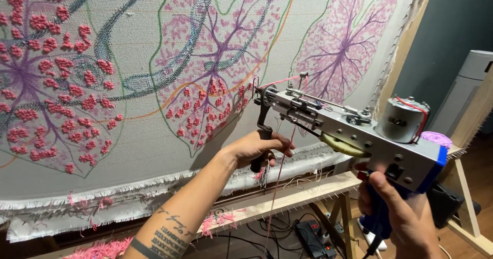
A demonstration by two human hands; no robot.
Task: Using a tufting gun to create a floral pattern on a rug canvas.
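I see a tufting gun (354, 130) held up in front of the stretched backing cloth (138, 135), needle end toward the fabric, motor end back toward the camera. Left hand (257, 148): fingers (281, 145) wrapped closed around the black front handle (263, 135) below the needle end. Right hand (400, 213): fingers closed around the blue rear grip (377, 220), under the grey body. Needle tip sits at or just off the cloth near the pink-dotted leaf (205, 99); can't tell if it's touching. Pink yarn (280, 81) runs from the needle end up to the guide eye, and another strand hangs down past the left hand. Cloth is tacked on a wooden frame (287, 197); its frayed lower edge hangs over the bar. Cylindrical motor (403, 119) on top of the gun, red wire over it. Pink yarn scraps (102, 248) lie bottom left. Black power strip (313, 236) and cables are on the floor under the frame.
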